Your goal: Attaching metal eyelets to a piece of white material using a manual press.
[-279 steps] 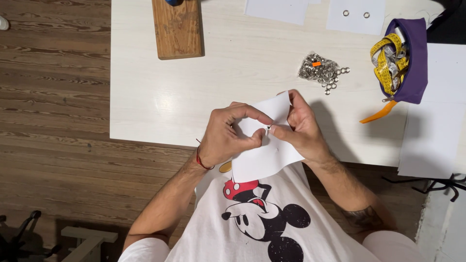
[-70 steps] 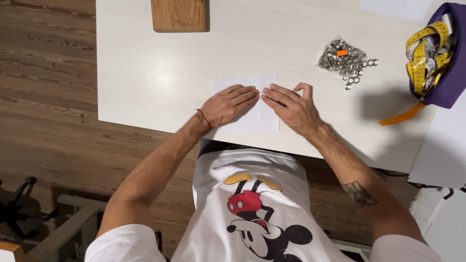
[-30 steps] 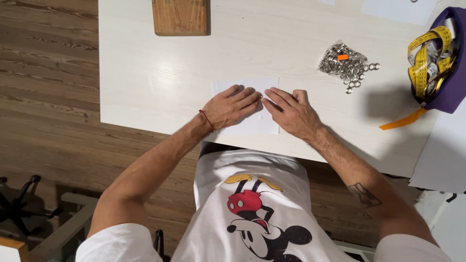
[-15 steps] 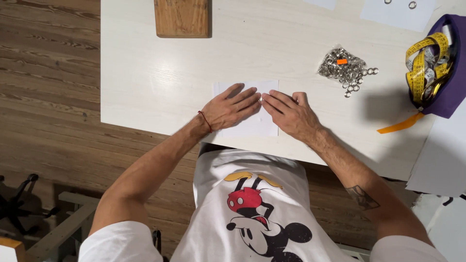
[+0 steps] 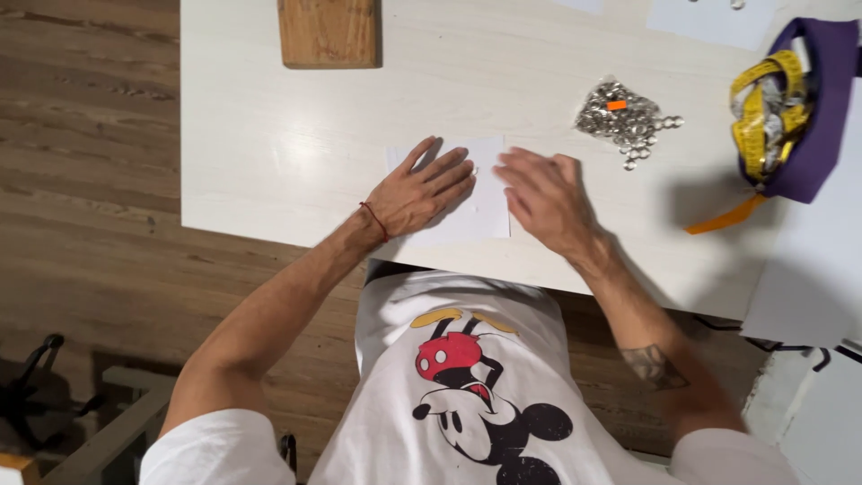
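A small white sheet (image 5: 485, 193) lies flat on the pale table (image 5: 260, 162) near its front edge. My left hand (image 5: 420, 190) rests palm down on the sheet's left half, fingers spread. My right hand (image 5: 541, 199) hovers at the sheet's right edge, blurred, fingers apart and holding nothing. A clear bag of small silver metal rings (image 5: 624, 119) with an orange tag lies further back to the right of my right hand.
A wooden block (image 5: 329, 32) stands at the table's back edge. A purple pouch (image 5: 813, 108) holding a yellow tape measure (image 5: 759, 112) sits at the right. More white sheets (image 5: 714, 16) lie at the back right. Wood floor lies to the left.
Earlier I held the sheet up in both hands; then it lay flat under both palms. Now my right hand has slid right, off the sheet. The left hand stays pressed on it.
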